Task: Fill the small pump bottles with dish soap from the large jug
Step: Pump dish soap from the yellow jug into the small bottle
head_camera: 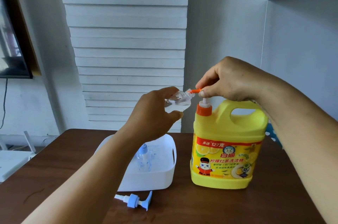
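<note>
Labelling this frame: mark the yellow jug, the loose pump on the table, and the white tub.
yellow jug (pixel 226 132): head view, front wall above the label.
loose pump (pixel 134 200): head view, blue collar.
white tub (pixel 146 180): head view, near outer wall.

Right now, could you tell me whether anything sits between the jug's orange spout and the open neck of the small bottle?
Nothing visible does: the left hand tilts the small bottle with its neck right at the orange spout.

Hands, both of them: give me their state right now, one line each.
Left hand: closed around the small clear bottle, tilted with its mouth at the jug's orange spout.
Right hand: closed on the yellow jug's pump head.
</note>
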### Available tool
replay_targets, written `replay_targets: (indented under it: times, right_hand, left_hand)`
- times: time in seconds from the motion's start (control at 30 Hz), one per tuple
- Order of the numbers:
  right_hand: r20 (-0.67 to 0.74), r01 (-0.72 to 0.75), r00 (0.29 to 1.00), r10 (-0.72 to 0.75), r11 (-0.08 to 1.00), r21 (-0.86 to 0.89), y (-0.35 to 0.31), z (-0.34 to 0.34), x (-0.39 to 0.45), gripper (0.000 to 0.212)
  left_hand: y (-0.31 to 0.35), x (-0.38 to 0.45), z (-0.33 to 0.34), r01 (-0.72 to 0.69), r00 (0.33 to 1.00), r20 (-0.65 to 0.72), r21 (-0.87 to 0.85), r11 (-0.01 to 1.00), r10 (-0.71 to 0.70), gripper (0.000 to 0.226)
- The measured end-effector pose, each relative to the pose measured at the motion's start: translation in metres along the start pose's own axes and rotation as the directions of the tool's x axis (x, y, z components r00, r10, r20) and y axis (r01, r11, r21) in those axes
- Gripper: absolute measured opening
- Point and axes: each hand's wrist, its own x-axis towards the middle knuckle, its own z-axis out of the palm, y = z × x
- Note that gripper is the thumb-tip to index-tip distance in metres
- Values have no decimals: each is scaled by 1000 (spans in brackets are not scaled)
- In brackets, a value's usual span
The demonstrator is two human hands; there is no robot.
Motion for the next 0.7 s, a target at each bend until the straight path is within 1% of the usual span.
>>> replay_targets:
  times: [0.1, 0.33, 0.43, 0.57, 0.63, 0.7]
  right_hand:
    - [-16, -5, 1000, 5, 1000, 9, 1, 3, 0, 8]
    - [25, -18, 1000, 18, 1000, -6, 3, 8, 2, 12]
    - [-8, -6, 1000, 6, 1000, 23, 2, 3, 1, 11]
    - [-48, -2, 999, 6, 997, 76, 6, 9, -3, 13]
    - [-30, -20, 999, 22, 996, 92, 6, 12, -5, 14]
    - [-6, -22, 1000, 22, 998, 59, 4, 10, -4, 13]
  left_hand:
    - [1, 2, 0, -9, 1000, 5, 4, 1000, 9, 43]
    - [0, -1, 1, -2, 1000, 30, 9, 1000, 1, 43]
    - [3, 0, -2, -8, 1000, 20, -2, 1000, 8, 40]
    - [3, 0, 0, -6, 1000, 5, -2, 1000, 6, 41]
    - [2, -1, 1, 1, 1000, 13, -3, 1000, -1, 41]
    - [2, -3, 2, 8, 1000, 23, -14, 1000, -8, 41]
